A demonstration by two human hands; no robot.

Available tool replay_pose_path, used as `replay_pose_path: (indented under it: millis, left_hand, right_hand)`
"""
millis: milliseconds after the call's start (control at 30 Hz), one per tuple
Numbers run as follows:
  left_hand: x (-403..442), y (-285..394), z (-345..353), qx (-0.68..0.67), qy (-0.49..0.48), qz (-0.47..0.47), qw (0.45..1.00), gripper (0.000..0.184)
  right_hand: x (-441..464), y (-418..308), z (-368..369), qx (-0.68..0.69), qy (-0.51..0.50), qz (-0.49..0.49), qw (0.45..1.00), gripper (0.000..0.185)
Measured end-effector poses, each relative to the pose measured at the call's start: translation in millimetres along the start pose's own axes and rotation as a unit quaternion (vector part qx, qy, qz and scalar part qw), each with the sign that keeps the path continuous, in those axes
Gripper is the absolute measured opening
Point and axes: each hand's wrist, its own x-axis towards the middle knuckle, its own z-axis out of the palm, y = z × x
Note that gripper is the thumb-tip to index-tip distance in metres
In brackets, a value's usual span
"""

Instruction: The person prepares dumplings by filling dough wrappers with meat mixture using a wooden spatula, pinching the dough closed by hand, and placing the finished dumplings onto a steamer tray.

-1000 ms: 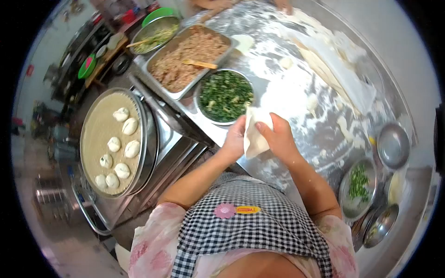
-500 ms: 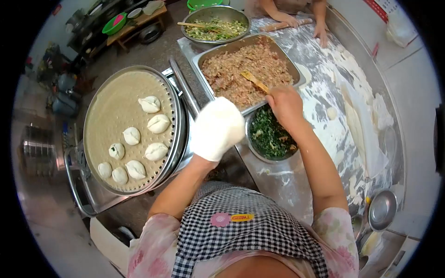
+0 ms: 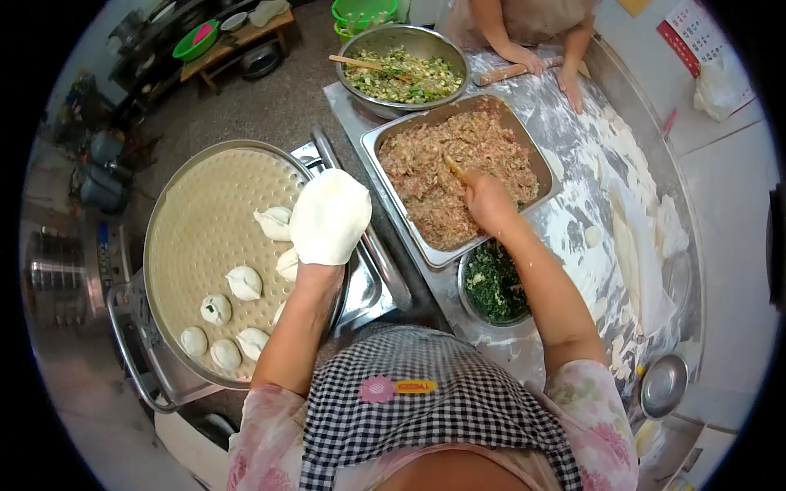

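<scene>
Over the meat tray (image 3: pixel 400 201): right hand (image 3: pixel 493 206), fingers closed on a wooden spatula (image 3: pixel 453 167) dipped in the filling (image 3: pixel 426 180)
Left of the meat tray: left hand (image 3: pixel 320 276) under a dough wrapper (image 3: pixel 331 214), fingers hidden, cannot tell how they stand
Dumplings (image 3: pixel 244 283): on the perforated steamer plate (image 3: pixel 205 204), farther left of the meat tray

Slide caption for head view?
Left hand supports a round white dough sheet; right hand grips a yellow-brown utensil in pinkish mince.
</scene>
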Motion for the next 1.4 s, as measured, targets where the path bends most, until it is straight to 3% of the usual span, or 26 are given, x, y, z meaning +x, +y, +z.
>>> replay_pose_path:
  millis: [33,100,133,233,300,367,400,467,533,567,600,667,700,733,767,800,833,867,933,1033,1167,1200,1233,1300,1367,1400]
  left_hand:
    - [3,-3,-4,-0.144,-0.019,0.016,0.989,0.046]
    - [5,-4,-4,-0.287,0.001,0.033,0.957,0.043]
    - [4,5,7,-0.288,0.040,0.034,0.956,0.040]
    - [30,-51,-9,-0.227,0.037,0.077,0.970,0.023]
    - [40,-58,0,-0.067,0.047,0.141,0.987,0.015]
    - [45,-31,9,0.188,0.057,0.238,0.951,0.008]
    - [46,-6,12,0.336,0.055,0.287,0.895,0.008]
    - [50,-4,10,0.450,0.039,0.297,0.841,0.007]
    - [52,-5,8,0.533,0.027,0.281,0.797,0.007]
    - [52,-7,9,0.563,0.021,0.257,0.785,0.007]
    - [52,-9,10,0.591,0.016,0.234,0.772,0.007]
    - [53,-10,14,0.643,0.005,0.187,0.742,0.008]
    - [54,-7,18,0.593,0.024,0.146,0.791,0.008]
    - [54,-3,23,0.538,0.047,0.108,0.835,0.008]
    - [51,3,29,0.389,0.093,0.049,0.915,0.008]
    - [49,11,35,0.310,0.107,0.024,0.944,0.008]
    - [48,19,40,0.229,0.124,0.002,0.966,0.009]
    - [47,28,43,0.232,0.112,0.014,0.966,0.011]
    - [65,25,46,0.463,0.048,-0.036,0.884,0.020]
    - [75,49,70,0.476,-0.042,0.030,0.878,0.023]
    - [76,55,91,0.289,-0.006,0.101,0.952,0.022]
    - [76,59,93,0.246,0.001,0.106,0.963,0.022]
    - [75,64,95,0.203,0.007,0.111,0.973,0.023]
    - [74,79,94,0.180,-0.017,0.068,0.981,0.024]
    - [69,67,91,-0.055,-0.031,0.045,0.997,0.024]
    - [69,61,86,-0.099,-0.048,0.050,0.993,0.025]
  right_hand:
    - [-4,-5,6,0.028,-0.010,0.023,0.999,0.014]
    - [-7,-12,19,0.083,-0.030,0.068,0.994,0.014]
    - [-11,-19,24,0.119,0.028,0.032,0.992,0.014]
    - [-11,-21,39,0.163,0.001,0.100,0.981,0.015]
    - [-9,-16,47,0.310,-0.054,0.183,0.931,0.016]
    - [-9,-35,26,0.472,-0.129,0.320,0.811,0.016]
    - [-10,-40,23,0.471,-0.140,0.312,0.813,0.016]
    - [-14,-47,22,0.469,-0.161,0.295,0.817,0.015]
    - [-17,-36,40,0.347,-0.090,0.108,0.927,0.014]
    - [-19,-28,49,0.276,-0.051,0.013,0.960,0.013]
    - [-19,-25,49,0.250,-0.044,-0.012,0.967,0.012]
    - [-14,-40,18,0.391,-0.164,0.176,0.888,0.011]
    - [-12,-45,7,0.452,-0.219,0.265,0.823,0.011]
    - [-13,-40,8,0.514,-0.214,0.272,0.785,0.012]
    - [-16,-32,10,0.572,-0.208,0.275,0.744,0.014]
    - [-17,-28,11,0.626,-0.203,0.277,0.700,0.017]
    - [-18,-29,8,0.641,-0.199,0.258,0.695,0.020]
    - [-20,-31,3,0.655,-0.195,0.239,0.690,0.024]
    - [-23,-37,-12,0.675,-0.201,0.202,0.680,0.037]
    - [-29,-48,-39,0.695,-0.178,0.179,0.673,0.037]
    - [-37,-51,-49,0.648,-0.118,0.133,0.740,0.037]
    - [-37,-46,-44,0.527,-0.016,0.027,0.850,0.037]
    - [-35,-40,-36,0.379,0.086,-0.080,0.918,0.038]
    - [-38,-39,-36,0.174,0.173,-0.184,0.952,0.041]
    - [-46,-46,-52,0.095,0.151,-0.185,0.966,0.045]
    - [-47,-47,-55,0.080,0.145,-0.191,0.967,0.046]
